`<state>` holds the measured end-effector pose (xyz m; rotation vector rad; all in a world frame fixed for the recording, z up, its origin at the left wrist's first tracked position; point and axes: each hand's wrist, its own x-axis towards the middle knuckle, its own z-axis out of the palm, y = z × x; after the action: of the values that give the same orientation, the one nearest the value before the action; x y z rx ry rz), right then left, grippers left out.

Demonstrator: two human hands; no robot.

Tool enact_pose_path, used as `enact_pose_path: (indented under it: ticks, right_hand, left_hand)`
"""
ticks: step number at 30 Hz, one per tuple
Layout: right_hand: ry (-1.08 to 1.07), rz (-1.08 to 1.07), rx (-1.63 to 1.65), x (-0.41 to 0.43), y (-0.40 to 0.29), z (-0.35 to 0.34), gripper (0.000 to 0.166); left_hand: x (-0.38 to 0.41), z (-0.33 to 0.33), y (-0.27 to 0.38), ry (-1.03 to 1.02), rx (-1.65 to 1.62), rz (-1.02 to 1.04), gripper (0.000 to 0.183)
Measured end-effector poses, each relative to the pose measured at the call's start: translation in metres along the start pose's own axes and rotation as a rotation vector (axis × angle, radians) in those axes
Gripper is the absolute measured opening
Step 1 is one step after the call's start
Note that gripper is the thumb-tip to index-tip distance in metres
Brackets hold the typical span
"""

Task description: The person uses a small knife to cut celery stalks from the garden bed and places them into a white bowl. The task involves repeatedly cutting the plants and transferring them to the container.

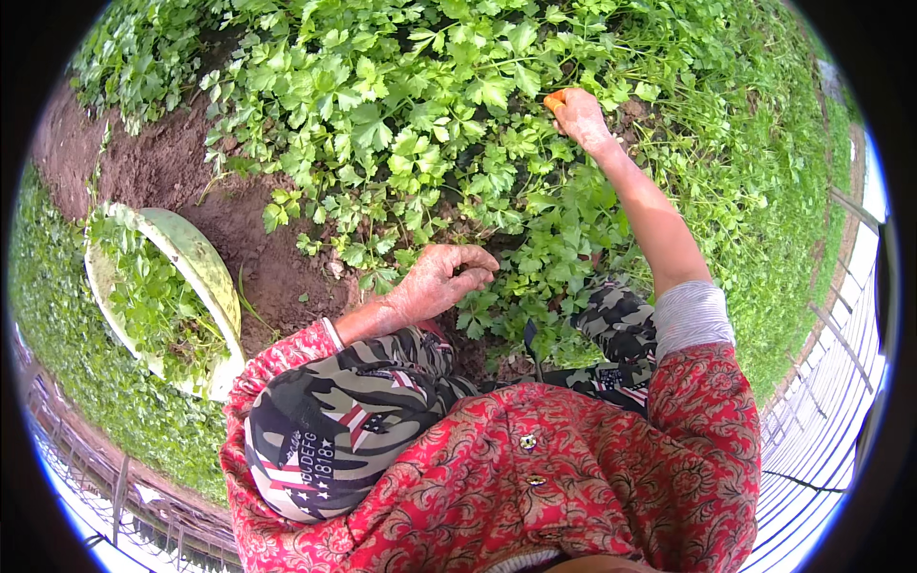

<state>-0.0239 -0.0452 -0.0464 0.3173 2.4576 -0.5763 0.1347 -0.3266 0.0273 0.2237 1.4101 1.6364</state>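
Observation:
Leafy green plants [415, 157] with lobed, celery-like leaves fill the ground before me. My right hand [582, 118] reaches in among them at the upper right, with orange coverings on its fingers; its fingertips are partly hidden, so its grip cannot be told. Nearer my knees, my left hand [453, 279] is held low over the plants' near edge, thumb and curled fingers close together, and whether something thin lies between them is unclear. To the left stands a pale green plastic container [204, 251] with cut leafy stems [168, 308] inside.
Bare brown soil [143, 154] runs between the plant beds on the left. My bent knee in camouflage trousers [315, 430] lies between the container and my body. Dense greenery [774, 186] continues on the right, and greenhouse framing [845, 336] edges the plot.

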Motion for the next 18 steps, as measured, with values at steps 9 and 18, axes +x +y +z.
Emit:
enact_pose_path:
  ticks: [9, 18]
  right_hand:
    - [0.195, -0.131, -0.293, 0.02, -0.006, 0.047, 0.018]
    - [-0.378, 0.069, 0.411, -0.018, 0.008, 0.039, 0.016]
  left_hand:
    - [0.003, 0.002, -0.004, -0.073, 0.088, -0.056, 0.015]
    - [-0.001, 0.003, -0.002, -0.05, 0.025, -0.105, 0.015]
